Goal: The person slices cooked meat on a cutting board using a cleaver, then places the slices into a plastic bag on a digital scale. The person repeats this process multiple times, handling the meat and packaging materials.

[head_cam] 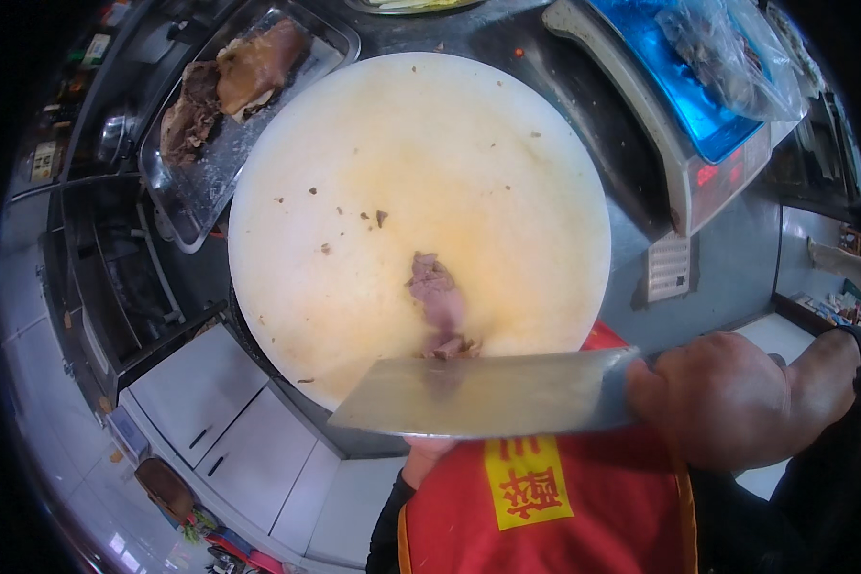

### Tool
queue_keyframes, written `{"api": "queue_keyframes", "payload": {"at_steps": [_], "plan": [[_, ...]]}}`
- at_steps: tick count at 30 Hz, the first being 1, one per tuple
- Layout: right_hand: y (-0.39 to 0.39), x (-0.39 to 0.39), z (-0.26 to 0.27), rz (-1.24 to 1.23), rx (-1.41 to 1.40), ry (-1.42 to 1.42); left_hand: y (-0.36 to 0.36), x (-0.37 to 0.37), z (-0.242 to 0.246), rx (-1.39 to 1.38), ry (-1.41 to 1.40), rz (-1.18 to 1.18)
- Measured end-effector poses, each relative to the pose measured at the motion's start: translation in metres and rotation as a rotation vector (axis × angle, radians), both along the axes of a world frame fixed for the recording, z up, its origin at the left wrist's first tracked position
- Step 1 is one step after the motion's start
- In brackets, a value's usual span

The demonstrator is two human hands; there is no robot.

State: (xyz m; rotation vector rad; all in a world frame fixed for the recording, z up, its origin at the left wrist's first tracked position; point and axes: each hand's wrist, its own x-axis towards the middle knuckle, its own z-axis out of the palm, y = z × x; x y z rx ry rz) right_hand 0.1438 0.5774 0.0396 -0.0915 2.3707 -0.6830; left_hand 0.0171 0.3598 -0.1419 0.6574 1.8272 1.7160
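Observation:
My right hand grips the handle of a broad cleaver. Its blade lies nearly level across the near edge of a round white chopping board. Just beyond the blade, small pieces of cooked meat lie on the board in a short line, and the nearest bits meet the blade's edge in the view. Behind and below the cleaver, only the wrist side of my left hand shows. The blade hides its fingers, so what they touch cannot be seen.
A metal tray at the back left holds large chunks of cooked meat. On the right stands a weighing scale with a blue tray and a plastic bag on it. White cabinets are at the lower left. Crumbs dot the board.

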Motion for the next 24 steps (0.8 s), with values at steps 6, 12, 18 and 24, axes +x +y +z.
{"api": "queue_keyframes", "payload": {"at_steps": [6,12,18,24], "plan": [[-0.001,-0.009,0.0,-0.094,-0.016,0.007,0.001,-0.003,0.001,-0.075,0.283,-0.044],[0.003,-0.01,-0.007,0.053,0.073,0.178,0.002,-0.006,0.004,-0.122,0.478,-0.065],[0.013,-0.03,0.02,-0.112,0.017,-0.34,0.0,-0.009,0.01,-0.165,0.657,-0.085],[0.012,-0.033,0.021,-0.073,0.065,-0.361,-0.001,-0.011,0.014,-0.192,0.795,-0.106]]}}
